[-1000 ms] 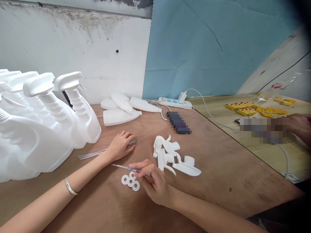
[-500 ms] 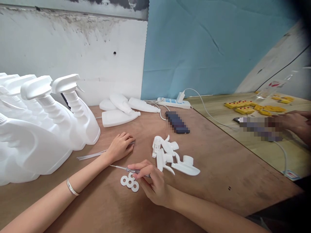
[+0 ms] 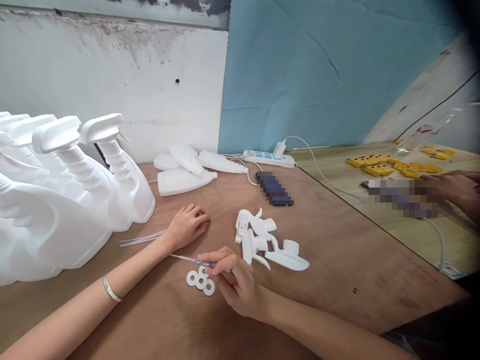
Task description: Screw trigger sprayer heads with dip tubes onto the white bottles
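Observation:
My left hand (image 3: 189,227) lies palm down on the table, its fingers a little apart. Thin white tubes (image 3: 140,240) run beneath it and stick out to the left of the wrist. Between the thumb and fingers of my right hand (image 3: 234,280) is a small screwdriver (image 3: 204,263) with a clear handle, its thin shaft pointing left. Just below the screwdriver lie several white ring washers (image 3: 201,281), overlapping. White spray trigger heads (image 3: 287,255) form a loose pile right of my hands.
White spray bottles (image 3: 123,185) with trigger heads crowd the left side. Bottles without heads (image 3: 183,182) lie near the wall. A power strip (image 3: 270,159) and a phone (image 3: 273,189) sit behind the pile. Another person's hand (image 3: 453,187) and yellow parts (image 3: 378,170) are on the right-hand table.
The fingers of my left hand have shifted slightly, and the tube ends seen past the fingertips no longer show. My right hand and the screwdriver stay almost still.

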`<state>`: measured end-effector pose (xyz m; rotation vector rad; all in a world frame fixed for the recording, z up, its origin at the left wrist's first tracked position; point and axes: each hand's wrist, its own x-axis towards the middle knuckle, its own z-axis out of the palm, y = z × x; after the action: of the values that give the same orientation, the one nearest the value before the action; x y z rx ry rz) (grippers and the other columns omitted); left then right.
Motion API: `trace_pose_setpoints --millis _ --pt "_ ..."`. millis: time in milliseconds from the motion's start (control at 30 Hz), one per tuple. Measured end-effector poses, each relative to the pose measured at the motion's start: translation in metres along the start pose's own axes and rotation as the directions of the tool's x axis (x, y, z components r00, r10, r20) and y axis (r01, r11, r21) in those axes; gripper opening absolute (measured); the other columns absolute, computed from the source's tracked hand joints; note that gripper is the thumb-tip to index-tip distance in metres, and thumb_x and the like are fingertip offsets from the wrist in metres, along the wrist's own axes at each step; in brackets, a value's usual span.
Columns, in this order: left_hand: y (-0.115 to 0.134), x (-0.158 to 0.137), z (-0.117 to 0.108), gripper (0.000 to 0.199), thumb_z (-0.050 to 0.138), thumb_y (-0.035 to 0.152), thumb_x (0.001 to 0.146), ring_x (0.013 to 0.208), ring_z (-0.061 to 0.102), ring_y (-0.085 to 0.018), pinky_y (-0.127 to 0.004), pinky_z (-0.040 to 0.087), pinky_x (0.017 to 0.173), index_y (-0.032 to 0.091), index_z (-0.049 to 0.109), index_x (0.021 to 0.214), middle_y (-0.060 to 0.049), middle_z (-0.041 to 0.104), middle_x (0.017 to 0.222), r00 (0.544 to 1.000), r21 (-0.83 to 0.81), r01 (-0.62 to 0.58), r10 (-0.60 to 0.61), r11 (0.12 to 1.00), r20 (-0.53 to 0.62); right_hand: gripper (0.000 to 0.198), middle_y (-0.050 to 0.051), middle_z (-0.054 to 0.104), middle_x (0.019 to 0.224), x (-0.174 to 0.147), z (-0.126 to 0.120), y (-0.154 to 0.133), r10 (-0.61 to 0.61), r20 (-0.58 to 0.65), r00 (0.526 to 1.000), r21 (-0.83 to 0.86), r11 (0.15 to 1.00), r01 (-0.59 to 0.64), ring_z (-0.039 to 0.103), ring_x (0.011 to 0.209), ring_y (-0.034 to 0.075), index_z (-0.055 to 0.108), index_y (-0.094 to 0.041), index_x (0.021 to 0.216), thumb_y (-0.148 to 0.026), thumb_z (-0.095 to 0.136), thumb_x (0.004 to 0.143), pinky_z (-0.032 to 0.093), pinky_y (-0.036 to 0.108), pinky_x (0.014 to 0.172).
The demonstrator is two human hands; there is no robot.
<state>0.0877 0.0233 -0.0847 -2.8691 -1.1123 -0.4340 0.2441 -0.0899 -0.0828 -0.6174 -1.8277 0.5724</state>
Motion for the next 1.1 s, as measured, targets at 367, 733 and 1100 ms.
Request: trace_pose_setpoints --millis 367,733,1100 --pt "-0.003 -0.021 -0.021 0.031 0.041 0.025 0.087 0.095 0.053 -0.02 -0.033 0.041 0.079 0.024 0.051 0.116 -0.006 0.058 0.108 0.999 0.007 -0.016 0.015 1.0 0.044 0.021 0.008 0.064 0.101 -0.002 0.001 0.001 0.054 0.041 0.998 0.054 0.997 -0.056 0.062 0.085 0.014 0.045 -0.021 0.08 -0.002 0.052 0.076 0.052 0.028 0.07" --pt "-0.024 -0.087 -0.068 0.026 0.047 0.014 0.081 0.103 0.052 -0.025 -0.039 0.04 0.084 0.02 0.057 0.105 -0.011 0.059 0.111 0.919 0.22 0.186 -0.09 0.958 -0.383 0.014 0.003 0.066 0.083 -0.005 0.023 -0.009 -0.186 0.356 0.916 -0.104 0.966 0.237 0.058 0.072 0.012 0.046 -0.018 0.078 -0.006 0.051 0.074 0.047 0.024 0.068" --pt "-0.048 -0.012 -0.151 0.051 0.051 0.016 0.075 0.126 0.027 -0.034 -0.06 0.024 0.096 0.023 0.04 0.125 -0.009 0.038 0.134 0.647 0.236 0.498 -0.176 0.834 -0.742 0.004 0.002 0.065 0.075 -0.002 0.029 -0.014 -0.239 0.421 0.875 -0.303 0.872 0.384 0.054 0.081 0.016 0.053 -0.016 0.079 -0.012 0.053 0.076 0.042 0.034 0.08"
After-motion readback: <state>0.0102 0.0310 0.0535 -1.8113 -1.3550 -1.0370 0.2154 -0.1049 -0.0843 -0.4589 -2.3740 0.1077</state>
